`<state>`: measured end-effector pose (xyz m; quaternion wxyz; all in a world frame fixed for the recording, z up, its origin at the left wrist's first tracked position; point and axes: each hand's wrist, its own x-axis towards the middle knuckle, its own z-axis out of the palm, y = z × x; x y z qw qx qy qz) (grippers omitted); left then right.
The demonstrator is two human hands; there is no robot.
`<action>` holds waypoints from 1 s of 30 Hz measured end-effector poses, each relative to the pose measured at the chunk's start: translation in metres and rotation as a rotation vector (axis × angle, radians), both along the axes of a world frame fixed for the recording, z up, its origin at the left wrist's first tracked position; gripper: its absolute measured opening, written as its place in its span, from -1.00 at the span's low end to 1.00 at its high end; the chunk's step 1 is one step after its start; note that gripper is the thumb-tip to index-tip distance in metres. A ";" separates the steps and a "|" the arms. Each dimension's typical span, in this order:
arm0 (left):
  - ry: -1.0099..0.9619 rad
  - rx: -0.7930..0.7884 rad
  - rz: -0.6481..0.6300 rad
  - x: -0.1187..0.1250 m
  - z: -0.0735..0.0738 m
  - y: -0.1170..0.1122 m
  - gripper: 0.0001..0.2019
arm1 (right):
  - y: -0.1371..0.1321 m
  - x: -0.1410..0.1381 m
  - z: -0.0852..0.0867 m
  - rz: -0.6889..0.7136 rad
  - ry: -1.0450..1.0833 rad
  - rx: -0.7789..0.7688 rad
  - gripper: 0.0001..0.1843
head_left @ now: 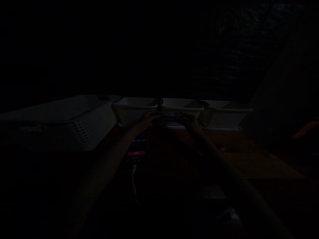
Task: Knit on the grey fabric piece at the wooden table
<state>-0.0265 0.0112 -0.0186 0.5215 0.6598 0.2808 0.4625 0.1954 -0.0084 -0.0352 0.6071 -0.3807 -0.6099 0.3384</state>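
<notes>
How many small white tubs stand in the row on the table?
3. The left tub is beside the perforated basket, the middle tub is behind both hands, and the right tub ends the row. The darkness may hide others.

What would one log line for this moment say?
light: very dim | left hand and right hand: on a small item, unclear | behind: three tubs | left: basket | phone on table

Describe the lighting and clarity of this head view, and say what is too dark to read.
Head view: badly underexposed, the upper half almost black. Only the pale basket, three white tubs and the lit phone screen stand out. Left hand and right hand are dim outlines around a small dark item; their grip is unreadable.
</notes>
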 end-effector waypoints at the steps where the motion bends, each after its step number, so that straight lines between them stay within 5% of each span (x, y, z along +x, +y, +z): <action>1: -0.001 -0.012 0.001 0.000 -0.001 0.001 -0.77 | 0.000 0.000 0.000 -0.002 0.001 -0.001 -0.63; 19: -0.013 -0.083 -0.065 -0.008 -0.002 0.005 -0.77 | 0.000 0.001 -0.001 0.051 0.106 -0.094 -0.67; 30: 0.113 -0.139 0.030 -0.008 0.003 -0.004 -0.74 | 0.001 0.000 -0.004 -0.014 -0.017 -0.060 -0.60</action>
